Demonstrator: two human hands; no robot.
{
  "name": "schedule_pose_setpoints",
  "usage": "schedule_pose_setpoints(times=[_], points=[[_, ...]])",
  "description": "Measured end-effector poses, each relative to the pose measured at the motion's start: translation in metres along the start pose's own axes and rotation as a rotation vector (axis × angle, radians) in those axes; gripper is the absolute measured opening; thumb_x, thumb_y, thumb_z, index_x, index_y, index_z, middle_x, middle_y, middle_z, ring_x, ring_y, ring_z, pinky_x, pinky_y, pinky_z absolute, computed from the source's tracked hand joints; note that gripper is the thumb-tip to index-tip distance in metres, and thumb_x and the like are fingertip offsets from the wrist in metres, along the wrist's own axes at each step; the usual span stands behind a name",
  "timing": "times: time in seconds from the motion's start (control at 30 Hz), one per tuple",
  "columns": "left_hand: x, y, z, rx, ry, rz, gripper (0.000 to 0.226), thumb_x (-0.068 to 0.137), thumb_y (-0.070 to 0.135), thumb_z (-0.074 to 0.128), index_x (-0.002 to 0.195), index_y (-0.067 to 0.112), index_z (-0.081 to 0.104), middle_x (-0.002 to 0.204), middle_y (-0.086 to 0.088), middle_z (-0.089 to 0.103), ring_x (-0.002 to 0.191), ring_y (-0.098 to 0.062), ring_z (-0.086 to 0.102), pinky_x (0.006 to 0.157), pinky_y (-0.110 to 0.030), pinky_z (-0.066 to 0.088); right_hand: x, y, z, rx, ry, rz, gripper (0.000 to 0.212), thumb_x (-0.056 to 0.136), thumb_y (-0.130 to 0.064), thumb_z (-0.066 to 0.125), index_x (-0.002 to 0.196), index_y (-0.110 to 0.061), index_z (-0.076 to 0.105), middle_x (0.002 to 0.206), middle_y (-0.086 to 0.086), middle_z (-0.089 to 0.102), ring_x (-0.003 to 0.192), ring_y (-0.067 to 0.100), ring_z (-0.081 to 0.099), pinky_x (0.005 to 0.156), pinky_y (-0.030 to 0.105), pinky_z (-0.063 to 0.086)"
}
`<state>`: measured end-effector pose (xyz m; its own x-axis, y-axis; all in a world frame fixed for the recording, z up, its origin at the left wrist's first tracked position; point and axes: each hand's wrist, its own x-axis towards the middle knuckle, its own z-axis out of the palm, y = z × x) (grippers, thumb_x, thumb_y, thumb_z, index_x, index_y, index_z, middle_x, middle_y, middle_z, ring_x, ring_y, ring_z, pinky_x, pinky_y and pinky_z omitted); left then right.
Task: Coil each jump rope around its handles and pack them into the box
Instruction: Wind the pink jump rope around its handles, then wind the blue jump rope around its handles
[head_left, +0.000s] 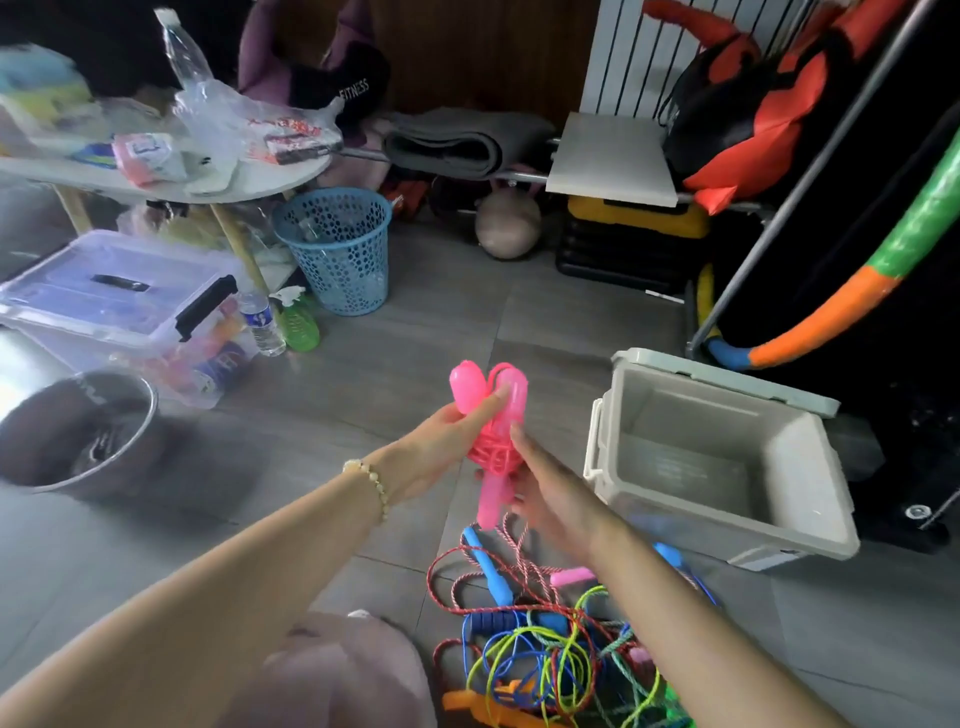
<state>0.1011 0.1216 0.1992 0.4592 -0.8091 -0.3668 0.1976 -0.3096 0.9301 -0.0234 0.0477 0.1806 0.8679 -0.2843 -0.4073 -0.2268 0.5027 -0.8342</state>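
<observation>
Head view: left hand (441, 441) grips the pink jump rope (491, 410), cord coiled round its handles; right hand (545, 488) curls about its lower end; bundle held above the floor, left of the open grey box (691, 415); tangled ropes (545, 649) lie beneath.

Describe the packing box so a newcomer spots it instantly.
Look right along the grey floor to the green-orange-blue hoop at far right. Just in front of it sits an open, light grey box. Unlike the lidded clear bin and blue mesh basket at left, it is opaque and empty.
</observation>
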Motion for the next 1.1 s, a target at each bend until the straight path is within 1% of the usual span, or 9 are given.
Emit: schedule_pose_setpoints(times=[0.17,0.3,0.4,0.47,0.53,0.63,0.77,0.93,1.1], points=[[0.063,-0.044,-0.035,0.132,0.124,0.009,0.034,0.091,0.043,0.055,0.108,0.013,0.059,0.086,0.007,0.064,0.071,0.000,0.059,0.065,-0.011,0.045,0.079,0.033,-0.033,-0.065,0.096,-0.023,0.038,0.079,-0.036,0.062,0.110,-0.015,0.064,0.112,0.010,0.068,0.099,0.014,0.065,0.091,0.025,0.044],[0.107,-0.116,-0.077,0.452,0.281,-0.136,0.030,0.093,0.047,0.050,0.108,0.021,0.056,0.095,0.006,0.060,0.080,-0.012,0.054,0.051,-0.005,0.039,0.136,0.082,-0.078,-0.113,0.408,0.032,0.036,0.078,-0.002,0.071,0.108,-0.003,0.051,0.085,0.007,0.066,0.059,0.006,0.067,0.060,0.013,0.049],[0.133,-0.182,-0.099,0.592,0.336,-0.204,0.030,0.094,0.044,0.050,0.107,0.018,0.057,0.097,0.000,0.062,0.075,-0.015,0.054,0.060,-0.018,0.040,0.178,0.120,-0.111,-0.337,0.619,0.090,0.045,0.069,-0.017,0.083,0.101,-0.009,0.052,0.079,-0.002,0.066,0.068,0.013,0.064,0.073,0.023,0.050],[0.149,-0.221,-0.102,0.642,0.300,-0.217,0.035,0.094,0.041,0.051,0.116,0.014,0.057,0.110,-0.003,0.064,0.092,-0.019,0.058,0.076,-0.022,0.041,0.207,0.139,-0.133,-0.470,0.734,0.118,0.051,0.056,-0.035,0.088,0.085,-0.023,0.048,0.083,-0.002,0.066,0.077,0.017,0.064,0.078,0.031,0.050],[0.166,-0.250,-0.097,0.700,0.242,-0.204,0.039,0.094,0.039,0.052,0.123,0.013,0.056,0.121,-0.003,0.060,0.111,-0.020,0.056,0.091,-0.024,0.041,0.239,0.157,-0.158,-0.527,0.793,0.145,0.065,0.039,-0.055,0.085,0.081,-0.024,0.045,0.086,0.004,0.070,0.078,0.020,0.067,0.077,0.036,0.053],[0.193,-0.279,-0.081,0.702,0.170,-0.195,0.038,0.093,0.041,0.053,0.121,0.015,0.059,0.121,-0.003,0.060,0.114,-0.019,0.056,0.095,-0.026,0.043,0.278,0.181,-0.186,-0.649,0.849,0.238,0.089,0.030,-0.078,0.069,0.090,-0.014,0.059,0.087,0.001,0.071,0.075,0.019,0.067,0.071,0.034,0.054],[0.218,-0.306,-0.057,0.672,0.185,-0.168,0.036,0.091,0.040,0.057,0.119,0.017,0.059,0.116,-0.001,0.059,0.098,-0.014,0.056,0.081,-0.019,0.040,0.291,0.187,-0.192,-0.736,1.005,0.311,0.092,0.057,-0.062,0.077,0.116,-0.004,0.038,0.119,0.011,0.054,0.105,0.030,0.059,0.079,0.037,0.045],[0.219,-0.331,-0.040,0.661,0.182,-0.144,0.028,0.088,0.038,0.062,0.111,0.021,0.061,0.104,0.004,0.060,0.079,-0.005,0.056,0.059,-0.004,0.037,0.301,0.199,-0.209,-0.717,0.960,0.306,0.098,0.055,-0.064,0.077,0.120,-0.006,0.033,0.126,0.012,0.046,0.114,0.030,0.053,0.092,0.043,0.047],[0.208,-0.331,-0.032,0.641,0.190,-0.134,0.034,0.087,0.037,0.064,0.114,0.018,0.060,0.105,0.005,0.057,0.076,-0.003,0.054,0.060,-0.004,0.038,0.281,0.195,-0.223,-0.588,0.876,0.237,0.101,0.060,-0.054,0.081,0.133,-0.006,0.031,0.136,0.011,0.035,0.123,0.026,0.044,0.104,0.038,0.038]])
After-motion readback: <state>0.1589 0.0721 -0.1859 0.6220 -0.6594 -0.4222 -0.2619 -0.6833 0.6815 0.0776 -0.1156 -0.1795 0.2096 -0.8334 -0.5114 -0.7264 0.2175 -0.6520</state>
